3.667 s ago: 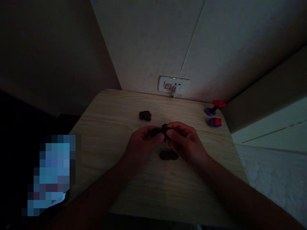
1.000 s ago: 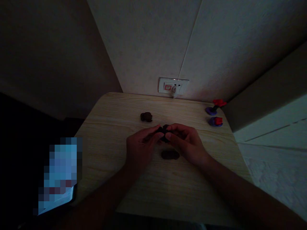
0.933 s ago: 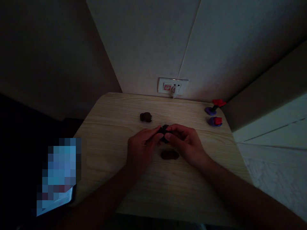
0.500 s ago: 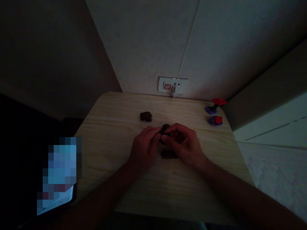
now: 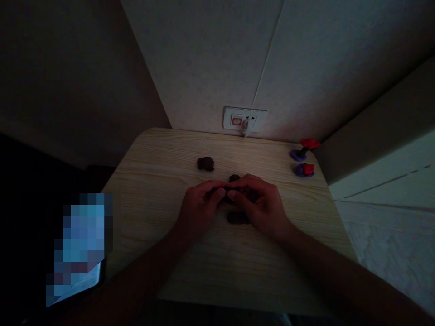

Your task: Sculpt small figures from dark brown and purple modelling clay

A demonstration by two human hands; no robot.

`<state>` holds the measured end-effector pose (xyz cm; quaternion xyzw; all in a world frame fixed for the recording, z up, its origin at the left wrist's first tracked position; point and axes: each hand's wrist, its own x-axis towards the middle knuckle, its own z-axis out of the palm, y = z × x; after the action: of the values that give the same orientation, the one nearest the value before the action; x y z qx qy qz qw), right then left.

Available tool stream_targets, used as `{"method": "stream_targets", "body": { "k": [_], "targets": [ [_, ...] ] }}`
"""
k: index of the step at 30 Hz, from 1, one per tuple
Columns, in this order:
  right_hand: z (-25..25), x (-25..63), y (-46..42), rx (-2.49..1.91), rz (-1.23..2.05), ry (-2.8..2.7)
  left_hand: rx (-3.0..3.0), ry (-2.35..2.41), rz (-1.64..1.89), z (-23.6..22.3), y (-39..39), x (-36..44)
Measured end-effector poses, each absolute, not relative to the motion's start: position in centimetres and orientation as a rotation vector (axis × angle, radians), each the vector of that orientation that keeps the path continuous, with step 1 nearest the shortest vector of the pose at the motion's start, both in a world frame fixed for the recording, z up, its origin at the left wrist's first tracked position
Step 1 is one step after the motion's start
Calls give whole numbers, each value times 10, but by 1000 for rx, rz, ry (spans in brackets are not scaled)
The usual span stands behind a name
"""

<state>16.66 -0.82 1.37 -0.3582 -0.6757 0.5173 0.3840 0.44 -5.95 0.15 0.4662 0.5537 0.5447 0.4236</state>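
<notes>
My left hand (image 5: 200,209) and my right hand (image 5: 258,206) meet over the middle of a light wooden table (image 5: 163,181). The fingertips of both pinch one small dark lump of clay (image 5: 225,192), mostly hidden between them. A second dark lump (image 5: 237,218) lies on the table under my right hand. Just behind my fingers shows a third small dark piece (image 5: 234,178). A brown lump (image 5: 205,163) sits further back to the left, apart from both hands.
Two small clay figures, purple bases with red tops (image 5: 304,170) (image 5: 302,150), stand at the table's back right corner. A wall socket with a plug (image 5: 244,119) is on the wall behind. A lit screen (image 5: 79,246) glows at the lower left. The room is dim.
Both hands have stayed together on the dark lump and sunk a little nearer the table. My fingers have shifted around the lump, and my right hand now partly covers the lump below.
</notes>
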Motion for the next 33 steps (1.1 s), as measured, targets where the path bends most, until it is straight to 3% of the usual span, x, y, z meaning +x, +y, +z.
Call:
{"method": "stream_targets", "body": {
  "k": [6, 11, 18, 26, 33],
  "targets": [
    [18, 165, -4, -881, 1784, -1404, 821, 1123, 1373, -2, -57, 6],
    [13, 167, 3, -821, 1881, -1253, 793, 1121, 1368, 2, -54, 9],
    [18, 167, 3, -883, 1664, -1363, 1170, 1427, 1455, 9, -55, 5],
    [7, 163, 5, -889, 1513, -1393, 1073, 1495, 1442, 19, -54, 10],
    [5, 165, 9, -702, 1142, -1772, 1067, 1507, 1416, 21, -45, 4]
  ]
}}
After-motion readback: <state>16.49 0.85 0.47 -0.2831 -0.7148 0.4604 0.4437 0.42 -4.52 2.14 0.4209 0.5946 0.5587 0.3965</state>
